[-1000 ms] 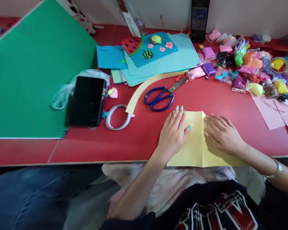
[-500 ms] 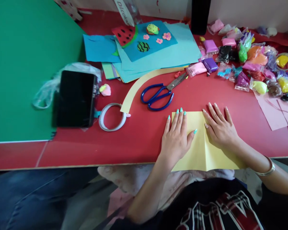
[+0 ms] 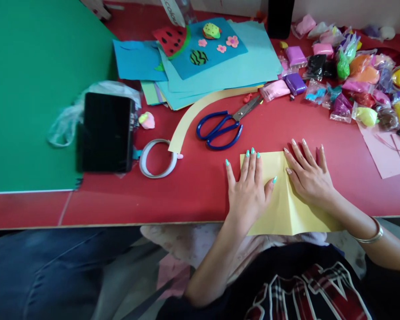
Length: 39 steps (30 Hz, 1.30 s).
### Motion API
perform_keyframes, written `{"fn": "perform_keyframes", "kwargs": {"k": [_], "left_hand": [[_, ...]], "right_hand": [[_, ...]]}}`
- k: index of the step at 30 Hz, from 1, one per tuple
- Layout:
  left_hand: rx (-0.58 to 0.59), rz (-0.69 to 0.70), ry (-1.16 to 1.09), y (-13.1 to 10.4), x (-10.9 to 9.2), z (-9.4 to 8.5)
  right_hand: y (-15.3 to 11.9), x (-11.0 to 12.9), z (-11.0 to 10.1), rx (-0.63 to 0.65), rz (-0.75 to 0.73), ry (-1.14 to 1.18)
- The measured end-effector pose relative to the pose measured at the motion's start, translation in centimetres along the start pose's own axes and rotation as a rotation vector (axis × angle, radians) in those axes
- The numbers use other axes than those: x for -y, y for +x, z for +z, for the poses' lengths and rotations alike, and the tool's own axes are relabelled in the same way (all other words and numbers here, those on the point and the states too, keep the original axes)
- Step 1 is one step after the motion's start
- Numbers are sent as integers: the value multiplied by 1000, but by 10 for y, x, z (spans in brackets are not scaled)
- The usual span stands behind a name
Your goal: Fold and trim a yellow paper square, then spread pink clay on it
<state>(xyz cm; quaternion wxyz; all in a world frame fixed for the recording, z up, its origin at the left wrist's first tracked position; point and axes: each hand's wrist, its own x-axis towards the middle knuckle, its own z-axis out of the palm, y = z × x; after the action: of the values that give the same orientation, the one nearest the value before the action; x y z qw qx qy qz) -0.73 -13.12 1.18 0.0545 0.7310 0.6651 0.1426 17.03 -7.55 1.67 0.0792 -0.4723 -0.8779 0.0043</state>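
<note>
A creased sheet of yellow paper point(image 3: 283, 213) lies at the front edge of the red table, its lower edge reaching past the edge. My left hand point(image 3: 248, 189) rests flat on the sheet's left side, fingers stretched out and the little finger spread off the paper. Across the right part of the sheet lies my right hand point(image 3: 310, 175), open, with its fingertips past the sheet's far edge. A raised fold runs down the paper between the two hands. Blue-handled scissors point(image 3: 226, 129) lie partly open beyond my left hand.
A roll of tape point(image 3: 158, 158) touches a curved yellow paper strip point(image 3: 190, 118). Left of it lies a black tablet-like device point(image 3: 107, 133) near a green board point(image 3: 36, 98). Blue sheets point(image 3: 256, 53) with clay shapes lie behind. Several clay packets point(image 3: 340, 106) crowd the right.
My left little finger has spread outward, away from the other fingers. My right fingers are slightly farther apart. The whole view has shifted a little; both hands stay on the paper.
</note>
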Motion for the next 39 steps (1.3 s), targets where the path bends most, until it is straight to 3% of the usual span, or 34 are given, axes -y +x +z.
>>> {"fn": "perform_keyframes", "kwargs": {"k": [5,14,20,24,29,39], "left_hand": [[11,-3,0,0,1,1],[76,88,8,-5,20,-5],[60,67,22,-9,14,-5],[31,36,33,-10,9,-4],[29,32,29,-10,7,-5],[22,19,2,-10,5,-7]], "right_hand": [[0,-1,0,12,1,9],[-3,-11,0,31,-85,30],[5,-16,-16,108,-47,132],[12,-6,-19,84,-20,71],[10,9,-6,-12,55,59],[6,12,0,-118,20,9]]}}
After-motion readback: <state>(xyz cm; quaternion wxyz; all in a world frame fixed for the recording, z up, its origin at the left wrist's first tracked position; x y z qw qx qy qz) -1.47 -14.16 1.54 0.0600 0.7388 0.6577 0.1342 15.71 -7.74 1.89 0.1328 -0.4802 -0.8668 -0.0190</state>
